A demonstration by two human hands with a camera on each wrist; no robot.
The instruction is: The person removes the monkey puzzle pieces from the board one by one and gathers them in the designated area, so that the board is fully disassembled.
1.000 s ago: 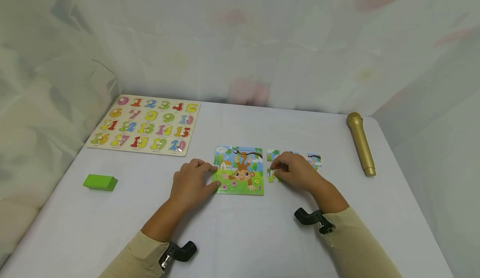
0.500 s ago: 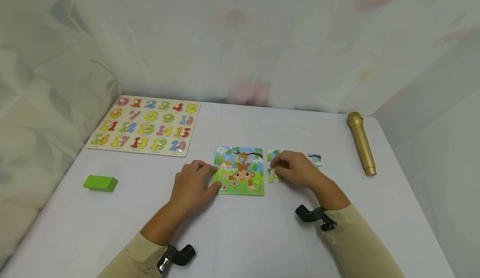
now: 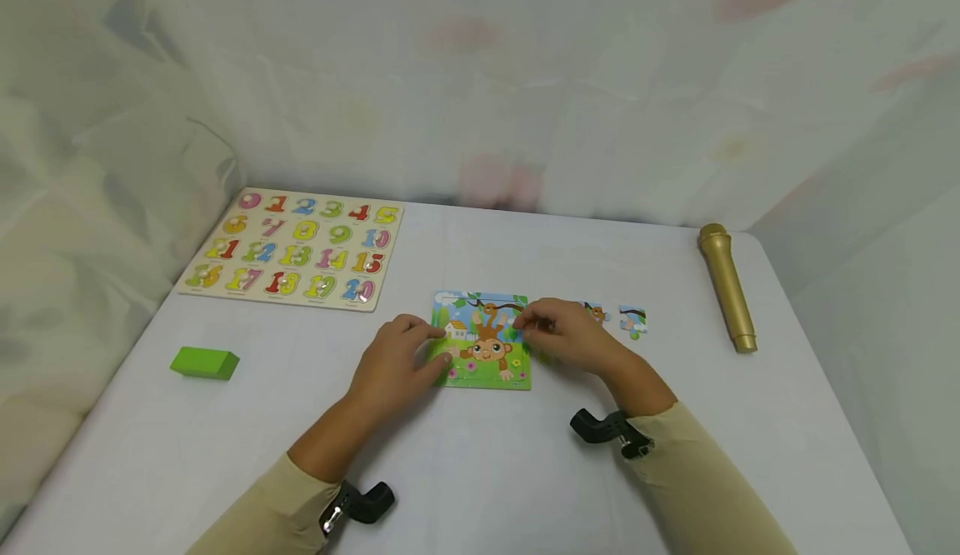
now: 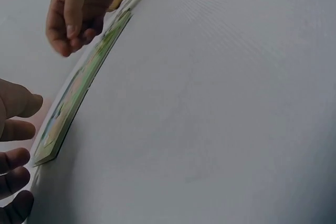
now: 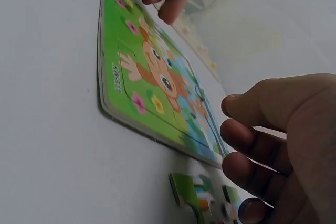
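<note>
A square monkey jigsaw puzzle [image 3: 491, 351] lies flat on the white table in the head view. My left hand [image 3: 397, 363] is at its left edge, thumb and index finger apart and reaching over the border. At the upper right edge is my right hand [image 3: 573, 334], its fingertips over the picture. The right wrist view shows no piece between that hand's loosely bent fingers [image 5: 239, 135]. Two loose jigsaw pieces, one with a brown patch [image 3: 596, 312] and one with a branch [image 3: 633, 319], lie right of the hand. Other pieces are partly hidden beneath it.
A wooden number board [image 3: 292, 251] lies at the back left. Nearer the left side sits a green block [image 3: 204, 363]. A gold microphone-shaped stick [image 3: 727, 288] lies at the right. A draped cloth [image 3: 480, 80] borders the table behind.
My right hand has shifted left from the loose pieces to the puzzle's right edge, uncovering a piece behind it. The left hand has barely moved.
</note>
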